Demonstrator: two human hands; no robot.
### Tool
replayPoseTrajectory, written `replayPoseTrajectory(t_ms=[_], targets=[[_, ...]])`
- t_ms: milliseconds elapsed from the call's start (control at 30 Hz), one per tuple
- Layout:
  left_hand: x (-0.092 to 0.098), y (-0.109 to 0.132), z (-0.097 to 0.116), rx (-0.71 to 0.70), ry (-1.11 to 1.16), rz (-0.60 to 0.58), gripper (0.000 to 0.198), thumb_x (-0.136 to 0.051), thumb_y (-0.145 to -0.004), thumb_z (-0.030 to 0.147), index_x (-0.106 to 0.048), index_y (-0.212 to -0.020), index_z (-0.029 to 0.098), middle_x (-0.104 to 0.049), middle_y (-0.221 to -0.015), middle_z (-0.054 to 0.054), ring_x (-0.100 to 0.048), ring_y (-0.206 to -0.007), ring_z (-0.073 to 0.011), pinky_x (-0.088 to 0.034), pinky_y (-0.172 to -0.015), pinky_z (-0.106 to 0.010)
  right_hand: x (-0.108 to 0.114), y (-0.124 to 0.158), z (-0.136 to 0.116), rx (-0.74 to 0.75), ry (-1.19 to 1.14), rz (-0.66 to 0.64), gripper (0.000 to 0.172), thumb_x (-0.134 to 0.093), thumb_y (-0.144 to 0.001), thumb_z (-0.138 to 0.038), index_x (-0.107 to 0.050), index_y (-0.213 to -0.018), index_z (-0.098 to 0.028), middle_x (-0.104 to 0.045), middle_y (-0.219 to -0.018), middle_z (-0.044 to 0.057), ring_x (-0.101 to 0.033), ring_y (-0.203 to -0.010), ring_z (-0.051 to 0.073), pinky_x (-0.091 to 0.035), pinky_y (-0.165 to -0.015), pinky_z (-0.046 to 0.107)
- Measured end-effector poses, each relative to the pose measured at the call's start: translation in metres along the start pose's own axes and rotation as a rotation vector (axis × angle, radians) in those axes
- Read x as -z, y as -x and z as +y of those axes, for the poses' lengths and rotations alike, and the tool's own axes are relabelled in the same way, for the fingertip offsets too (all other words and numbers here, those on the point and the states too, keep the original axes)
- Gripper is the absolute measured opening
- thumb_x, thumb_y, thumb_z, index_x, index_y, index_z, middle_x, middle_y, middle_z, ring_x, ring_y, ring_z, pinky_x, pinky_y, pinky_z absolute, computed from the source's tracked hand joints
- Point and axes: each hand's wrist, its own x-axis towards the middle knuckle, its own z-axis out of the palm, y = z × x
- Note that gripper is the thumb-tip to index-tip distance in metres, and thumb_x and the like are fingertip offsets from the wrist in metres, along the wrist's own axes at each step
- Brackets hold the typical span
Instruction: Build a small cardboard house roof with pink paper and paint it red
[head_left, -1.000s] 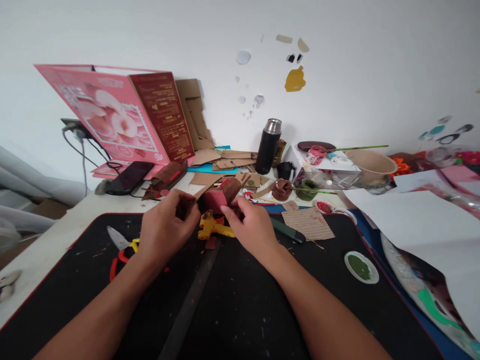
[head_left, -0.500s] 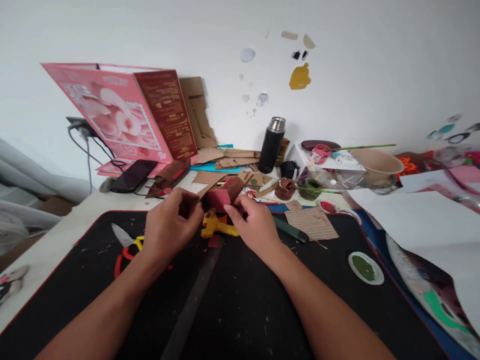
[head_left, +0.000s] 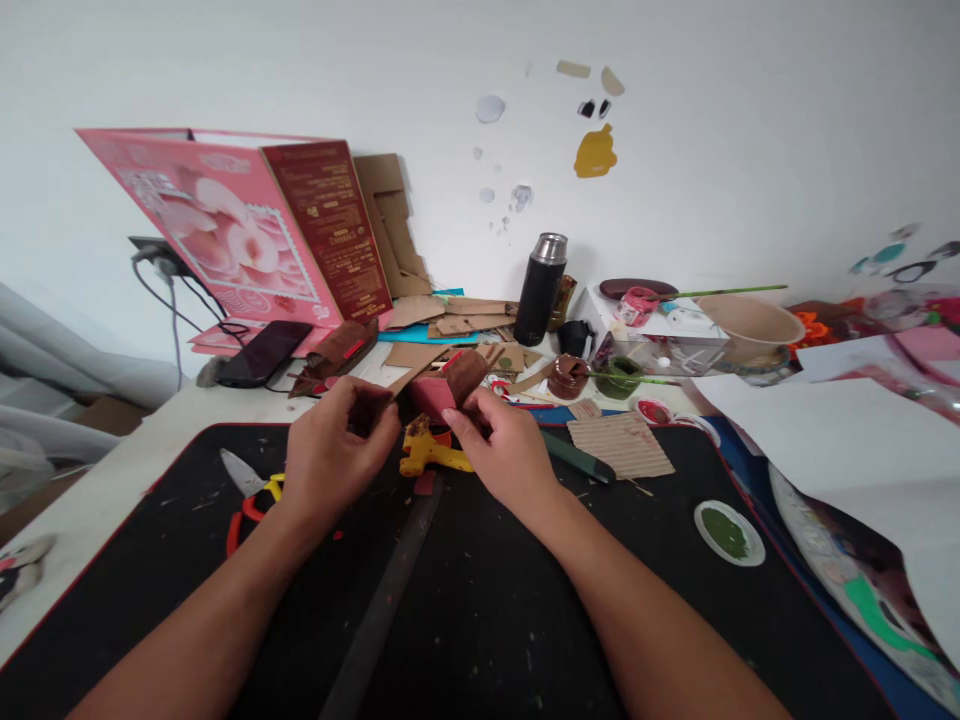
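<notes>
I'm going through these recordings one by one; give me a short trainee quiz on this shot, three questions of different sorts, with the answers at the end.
1. Multiple choice. What colour is the paint in the round, shallow white dish?
A) blue
B) green
C) purple

2. True or false. The metal-bladed scissors with red-and-yellow handles lie on the flat black mat with a red edge.

3. Fill the gap. The thumb of the person's ____ hand rests on the flat face of the brown-and-pinkish-red craft piece.

Key: 1. B; 2. true; 3. right, as the right hand shows.
</notes>
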Motion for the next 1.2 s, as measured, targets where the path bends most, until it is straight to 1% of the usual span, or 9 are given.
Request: replayPoseTrajectory(t_ms=[200,333,500,667,800,1000,1200], targets=[[-0.002,0.000,-0.002,0.005,0.071,-0.002,0.018,-0.065,-0.086,0.041,-0.069,-0.093,0.025,-0.077,-0.081,-0.001,-0.073,-0.071,-0.0211,-0.054,-0.065,-0.031,0.001,0.000,-0.003,-0.006,-0.001,-0.002,0.029,-0.060,-0.103,-0.047,-0.058,-0.085,-0.025,-0.060,-0.065,-0.003,-0.054,-0.058,0.016,-0.034,-0.059,0.030],[-0.003,0.001,-0.006,0.012,0.102,0.012,0.015,-0.066,-0.087,0.040,-0.068,-0.093,0.026,-0.077,-0.083,0.000,-0.074,-0.074,-0.0215,-0.055,-0.067,-0.032,0.002,0.000,-0.005,0.014,-0.006,0.007,0.030,-0.063,-0.102,-0.046,-0.057,-0.082,-0.025,-0.060,-0.066,-0.003,-0.056,-0.062,0.016,-0.035,-0.061,0.030],[-0.007,0.002,-0.013,0.012,0.164,0.017,0.014,-0.068,-0.089,0.040,-0.067,-0.094,0.027,-0.077,-0.084,0.000,-0.074,-0.076,-0.0217,-0.056,-0.069,-0.033,0.005,0.000,-0.008,0.016,-0.087,0.000,0.034,-0.067,-0.101,-0.047,-0.055,-0.080,-0.024,-0.060,-0.067,-0.005,-0.055,-0.063,0.015,-0.036,-0.061,0.029],[-0.011,0.003,-0.019,-0.002,0.188,0.056,0.015,-0.069,-0.089,0.039,-0.066,-0.095,0.026,-0.076,-0.086,0.000,-0.073,-0.076,-0.0211,-0.056,-0.070,-0.033,0.005,0.000,-0.009,-0.008,-0.152,-0.003,0.035,-0.068,-0.100,-0.050,-0.055,-0.080,-0.025,-0.060,-0.067,-0.005,-0.055,-0.062,0.014,-0.036,-0.060,0.028],[-0.013,0.004,-0.021,-0.006,0.197,0.052,0.016,-0.069,-0.090,0.040,-0.065,-0.096,0.026,-0.076,-0.087,0.000,-0.073,-0.077,-0.0209,-0.056,-0.071,-0.033,0.005,-0.001,-0.010,-0.014,-0.160,0.013,0.034,-0.070,-0.098,-0.049,-0.056,-0.080,-0.025,-0.061,-0.067,-0.005,-0.056,-0.063,0.015,-0.036,-0.060,0.029],[-0.013,0.005,-0.020,-0.017,0.169,0.054,0.017,-0.067,-0.090,0.041,-0.065,-0.096,0.025,-0.075,-0.086,0.000,-0.073,-0.078,-0.0204,-0.056,-0.071,-0.033,0.006,0.000,-0.009,-0.009,-0.125,0.008,0.036,-0.067,-0.099,-0.053,-0.055,-0.079,-0.025,-0.062,-0.068,-0.004,-0.057,-0.063,0.015,-0.036,-0.060,0.029],[-0.013,0.005,-0.024,-0.047,0.181,0.069,0.015,-0.068,-0.091,0.039,-0.065,-0.097,0.026,-0.075,-0.087,0.000,-0.073,-0.078,-0.0203,-0.056,-0.071,-0.032,0.006,0.000,-0.007,-0.005,-0.162,0.016,0.035,-0.069,-0.098,-0.052,-0.055,-0.081,-0.025,-0.058,-0.066,-0.005,-0.054,-0.061,0.015,-0.035,-0.059,0.030]])
